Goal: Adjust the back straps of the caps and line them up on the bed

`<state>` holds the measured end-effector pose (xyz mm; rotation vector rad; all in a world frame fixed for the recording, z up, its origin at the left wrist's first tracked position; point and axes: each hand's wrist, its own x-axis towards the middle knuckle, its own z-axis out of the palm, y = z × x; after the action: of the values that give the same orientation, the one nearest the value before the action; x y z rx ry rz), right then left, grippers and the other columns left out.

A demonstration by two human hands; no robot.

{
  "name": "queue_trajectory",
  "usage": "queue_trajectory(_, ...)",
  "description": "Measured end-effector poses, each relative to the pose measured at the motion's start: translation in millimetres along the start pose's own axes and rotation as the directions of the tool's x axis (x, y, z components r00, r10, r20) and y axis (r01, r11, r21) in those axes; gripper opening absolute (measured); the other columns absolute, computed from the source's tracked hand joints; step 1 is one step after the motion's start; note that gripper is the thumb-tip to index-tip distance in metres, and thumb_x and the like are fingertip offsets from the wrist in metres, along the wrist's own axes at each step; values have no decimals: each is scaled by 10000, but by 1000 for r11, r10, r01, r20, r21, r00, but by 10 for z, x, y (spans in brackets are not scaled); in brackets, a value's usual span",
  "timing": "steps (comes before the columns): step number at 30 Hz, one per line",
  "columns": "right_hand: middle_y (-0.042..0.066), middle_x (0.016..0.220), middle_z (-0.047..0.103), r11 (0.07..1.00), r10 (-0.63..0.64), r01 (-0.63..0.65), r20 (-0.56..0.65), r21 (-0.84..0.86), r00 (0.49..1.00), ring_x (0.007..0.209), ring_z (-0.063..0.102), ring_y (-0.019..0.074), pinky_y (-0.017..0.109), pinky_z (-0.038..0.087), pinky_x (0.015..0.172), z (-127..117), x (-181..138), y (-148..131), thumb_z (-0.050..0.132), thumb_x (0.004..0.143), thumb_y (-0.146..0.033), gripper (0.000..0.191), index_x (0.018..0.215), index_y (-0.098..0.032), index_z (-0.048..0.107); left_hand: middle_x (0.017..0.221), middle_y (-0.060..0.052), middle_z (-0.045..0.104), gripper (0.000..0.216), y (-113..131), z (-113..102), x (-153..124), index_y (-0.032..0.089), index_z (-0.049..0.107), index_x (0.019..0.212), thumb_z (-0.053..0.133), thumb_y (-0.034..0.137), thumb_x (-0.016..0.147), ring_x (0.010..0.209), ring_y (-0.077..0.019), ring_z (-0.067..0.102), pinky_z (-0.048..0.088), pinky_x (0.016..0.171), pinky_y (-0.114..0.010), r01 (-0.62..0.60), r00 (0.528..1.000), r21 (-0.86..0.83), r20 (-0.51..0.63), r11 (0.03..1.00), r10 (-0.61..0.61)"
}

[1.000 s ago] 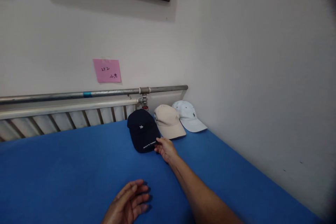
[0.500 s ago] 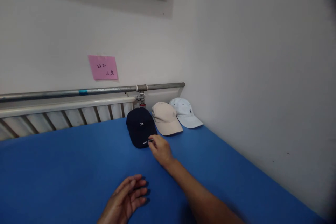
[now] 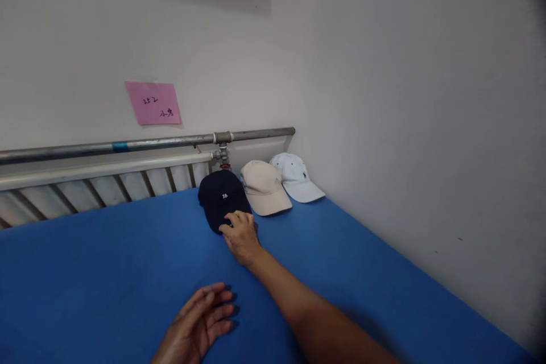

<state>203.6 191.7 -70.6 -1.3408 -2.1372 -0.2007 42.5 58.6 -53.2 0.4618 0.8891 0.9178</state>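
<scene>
A navy baseball cap [image 3: 215, 190] with small white lettering on its front lies at the left end of a row of caps. My right hand [image 3: 241, 234] is at its brim, thumb at the front edge and fingers curled over the top, covering much of the brim's printing. Beside it sits a beige cap [image 3: 262, 185], and a white cap [image 3: 294, 173] with a small dark emblem stands farthest right. My left hand [image 3: 198, 321] rests low over the blue surface, palm turned inward, fingers spread and holding nothing.
The blue tabletop [image 3: 106, 273] meets a wall on the right. Behind it run a metal pipe [image 3: 170, 142] with a valve and a white radiator [image 3: 94, 187]. A pink note [image 3: 153, 103] is stuck to the back wall, below a picture frame.
My right hand has shifted left along the navy cap's brim, and its fingers now lie over it. My left hand keeps its pose. The view has moved slightly.
</scene>
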Motion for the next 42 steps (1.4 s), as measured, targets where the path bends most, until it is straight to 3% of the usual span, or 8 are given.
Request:
queue_trajectory(7, 64, 1179, 618, 999, -21, 22, -8, 27, 1000, 1110, 455, 232, 405, 308, 937, -69, -1, -53, 619, 832, -148, 181, 975, -233, 691, 971, -139, 744, 393, 23, 3, 14, 123, 749, 942, 862, 307, 614, 826, -246, 702, 565, 721, -332, 22, 1000, -32, 10, 999, -21)
queue_trajectory(16, 61, 1133, 642, 971, -84, 97, -70, 217, 994, 1093, 490, 231, 396, 328, 945, -229, -352, -400, 618, 807, -113, 180, 953, -207, 670, 917, -136, 737, 309, 12, 33, -48, 102, 723, 911, 822, 282, 680, 783, -220, 697, 544, 716, -325, -42, 994, -44, 99, 998, 46)
queue_trajectory(20, 62, 1071, 662, 964, -52, 62, -44, 258, 998, 1036, 535, 214, 376, 351, 915, -253, -485, -536, 576, 804, -64, 204, 926, -197, 671, 708, -63, 697, 242, 53, 43, 2, 112, 665, 749, 799, 307, 700, 584, -133, 630, 480, 553, -239, -128, 983, -12, 131, 992, 129)
queue_trajectory(23, 79, 1036, 685, 955, -46, 42, 8, 294, 999, 1004, 572, 224, 393, 369, 895, -335, -609, -601, 520, 808, -62, 228, 905, -196, 676, 555, 3, 608, 243, 76, 113, -35, 130, 590, 665, 774, 283, 708, 440, -77, 506, 357, 436, -198, -263, 964, 2, 53, 965, 262)
queue_trajectory(27, 127, 1003, 706, 943, -91, 72, 42, 326, 995, 947, 625, 263, 431, 417, 849, -353, -702, -561, 466, 827, -166, 231, 883, -189, 689, 566, -29, 610, 171, 146, 82, -135, 124, 580, 685, 716, 214, 734, 456, -99, 521, 381, 480, -232, -352, 921, 29, -165, 935, 352)
queue_trajectory(34, 123, 910, 707, 925, -69, 35, 77, 378, 995, 858, 647, 313, 466, 462, 743, -169, -757, -469, 441, 792, -385, 260, 801, -254, 666, 649, -37, 596, 72, 206, -597, -690, 126, 574, 768, 645, 117, 760, 487, -97, 509, 402, 514, -251, -497, 719, 93, -514, 863, 469)
queue_trajectory(37, 119, 906, 705, 921, -56, 20, 82, 389, 995, 860, 649, 320, 480, 463, 737, -199, -808, -469, 425, 788, -406, 263, 789, -272, 652, 703, -23, 592, 104, 150, -939, -1129, 145, 561, 836, 636, 123, 769, 538, -96, 529, 420, 533, -230, -591, 559, 134, -644, 796, 523)
queue_trajectory(42, 134, 933, 705, 915, -43, -3, 106, 403, 993, 859, 650, 332, 507, 452, 731, -212, -807, -463, 445, 773, -413, 245, 781, -287, 656, 804, -16, 606, 232, 55, -1455, -1912, 178, 561, 914, 687, 121, 728, 681, -126, 607, 490, 639, -242, -703, 233, 239, -812, 670, 535)
